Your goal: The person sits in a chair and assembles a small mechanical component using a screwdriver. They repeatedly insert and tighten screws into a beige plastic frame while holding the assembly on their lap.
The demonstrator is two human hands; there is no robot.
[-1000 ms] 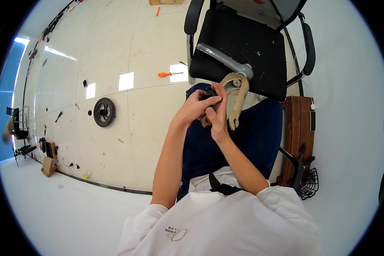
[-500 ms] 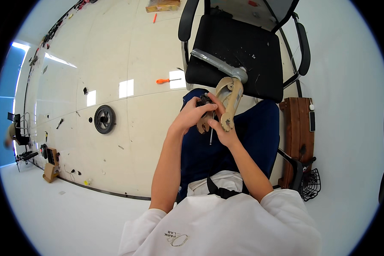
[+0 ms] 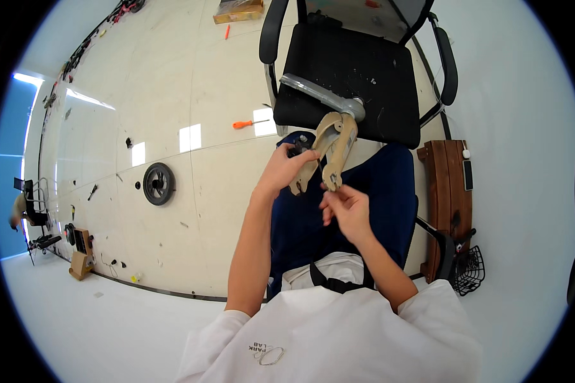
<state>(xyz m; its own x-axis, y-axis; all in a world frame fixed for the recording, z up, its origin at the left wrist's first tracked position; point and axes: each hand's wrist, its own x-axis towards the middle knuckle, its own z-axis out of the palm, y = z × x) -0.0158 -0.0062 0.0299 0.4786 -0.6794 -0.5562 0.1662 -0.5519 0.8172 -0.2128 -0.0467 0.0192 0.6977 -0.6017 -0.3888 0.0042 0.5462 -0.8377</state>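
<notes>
A beige front fork (image 3: 347,142) with a grey metal tube (image 3: 316,91) lies slanting from the black chair seat (image 3: 358,64) toward my lap, its two leg ends nearest me. My left hand (image 3: 283,170) is closed around a small black part (image 3: 300,145) beside the fork's left leg, thumb stretched across toward that leg. Fingers hide most of the black part. My right hand (image 3: 348,208) is just below the right leg's end, thumb and forefinger pinched together. Whatever is between those fingertips is too small to make out.
On the floor at left lie a black-tyred wheel (image 3: 158,184) and an orange-handled screwdriver (image 3: 249,124). At right stands a brown wooden bench (image 3: 447,191) with a phone (image 3: 468,175) on it, near a black wire basket (image 3: 469,270). A person (image 3: 20,207) is at far left.
My right hand has drawn away from my left, down to below the fork's right leg. The thin metal shaft that hung between my hands no longer shows there. My left hand stays by the black part.
</notes>
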